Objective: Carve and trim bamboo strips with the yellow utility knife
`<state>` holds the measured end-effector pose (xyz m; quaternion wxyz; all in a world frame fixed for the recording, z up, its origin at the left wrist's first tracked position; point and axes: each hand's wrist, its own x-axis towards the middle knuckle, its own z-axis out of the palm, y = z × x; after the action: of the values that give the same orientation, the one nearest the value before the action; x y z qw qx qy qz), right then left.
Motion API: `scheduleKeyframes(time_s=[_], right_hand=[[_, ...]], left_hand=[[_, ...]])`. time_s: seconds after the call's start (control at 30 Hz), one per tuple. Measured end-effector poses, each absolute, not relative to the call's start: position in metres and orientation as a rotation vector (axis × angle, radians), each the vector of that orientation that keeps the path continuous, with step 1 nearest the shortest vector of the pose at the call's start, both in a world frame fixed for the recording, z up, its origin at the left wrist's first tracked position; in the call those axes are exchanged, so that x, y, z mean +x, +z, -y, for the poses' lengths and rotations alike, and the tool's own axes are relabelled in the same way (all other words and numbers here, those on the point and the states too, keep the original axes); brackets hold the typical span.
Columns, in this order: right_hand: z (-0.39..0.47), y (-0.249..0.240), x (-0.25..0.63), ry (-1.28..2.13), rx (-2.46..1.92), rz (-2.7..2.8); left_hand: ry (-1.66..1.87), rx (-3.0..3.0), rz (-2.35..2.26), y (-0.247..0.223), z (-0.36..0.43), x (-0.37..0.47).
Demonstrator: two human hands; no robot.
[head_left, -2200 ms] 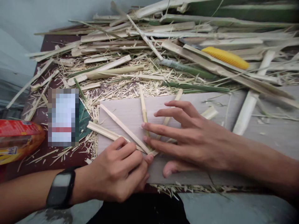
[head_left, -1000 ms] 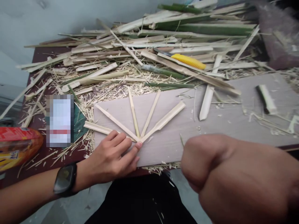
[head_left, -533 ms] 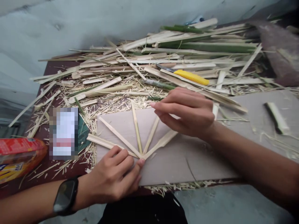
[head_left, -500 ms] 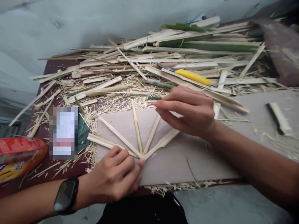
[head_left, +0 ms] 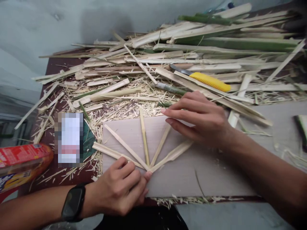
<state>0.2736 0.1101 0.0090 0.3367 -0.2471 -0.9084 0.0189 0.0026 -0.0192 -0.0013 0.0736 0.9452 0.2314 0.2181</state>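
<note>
Several thin bamboo strips lie spread like a fan on a pale board (head_left: 182, 183), their lower ends meeting near my left hand. Among them are an upright middle strip (head_left: 144, 137), a slanting left strip (head_left: 124, 145) and a notched right strip (head_left: 176, 151). My left hand (head_left: 122, 187) is curled, with a fingertip at the meeting point and its knuckles over the lowest left strip (head_left: 110, 151). Over the upper ends of the right-hand strips hovers my right hand (head_left: 200, 118), fingers stretched forward and thumb apart. Its palm side is hidden.
Split bamboo pieces (head_left: 216, 48) and shavings (head_left: 115, 111) cover the table's back. A yellow-handled knife (head_left: 209, 81) lies on the pile. To the left are a blurred-out phone (head_left: 69, 139) and a red-labelled plastic container (head_left: 21, 163).
The view has shifted, so most things sit slightly lower and the pile spreads further right. Both hands keep nearly the same places over the strips; the right fingers look a little straighter.
</note>
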Motion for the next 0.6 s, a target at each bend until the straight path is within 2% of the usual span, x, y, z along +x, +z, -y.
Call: scheduleKeyframes(time_s=[0.6], right_hand=[[-0.1083, 0.0095, 0.2742, 0.051, -0.660, 2.467]], left_hand=[[0.638, 2.840, -0.665, -0.0012, 0.0196, 0.0023]])
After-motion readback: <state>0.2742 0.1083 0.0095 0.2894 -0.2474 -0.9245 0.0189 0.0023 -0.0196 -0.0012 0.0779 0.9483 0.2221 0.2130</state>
